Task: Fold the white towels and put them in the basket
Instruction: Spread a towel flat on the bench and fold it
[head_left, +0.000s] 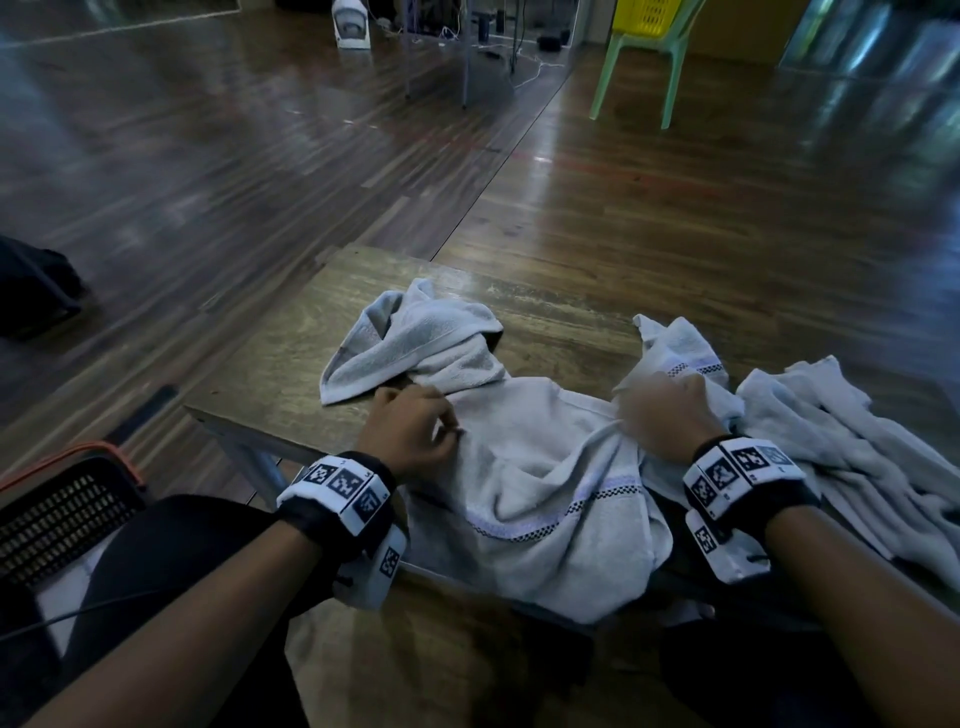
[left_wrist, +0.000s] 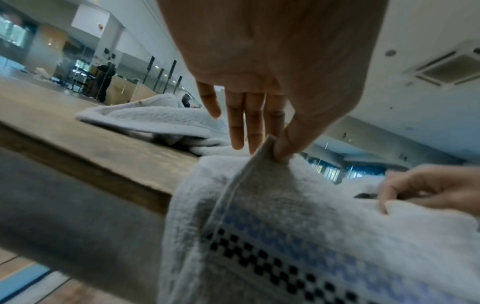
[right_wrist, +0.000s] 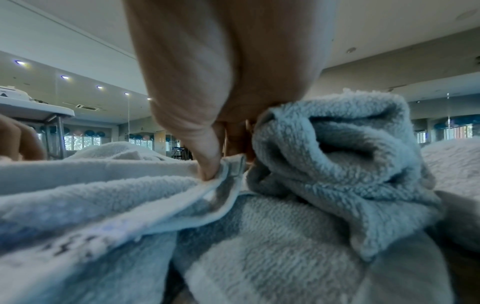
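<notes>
A white towel (head_left: 540, 488) with a checked stripe lies crumpled on the low wooden table (head_left: 291, 364) and hangs over its near edge. My left hand (head_left: 415, 431) pinches its left hem between thumb and forefinger; the left wrist view shows that hem (left_wrist: 259, 162) pulled up at my left hand (left_wrist: 270, 148). My right hand (head_left: 670, 415) pinches the towel's right edge, seen as a hem (right_wrist: 228, 185) under my thumb at my right hand (right_wrist: 221, 168). A second crumpled towel (head_left: 410, 343) lies beyond the left hand. A dark mesh basket (head_left: 57, 519) with an orange rim stands at my lower left.
A pile of more white towels (head_left: 841, 441) lies on the table's right side. Wooden floor surrounds the table. A green plastic chair (head_left: 644, 57) holding a yellow basket stands far back right; a white fan (head_left: 350, 23) and cables lie at the back.
</notes>
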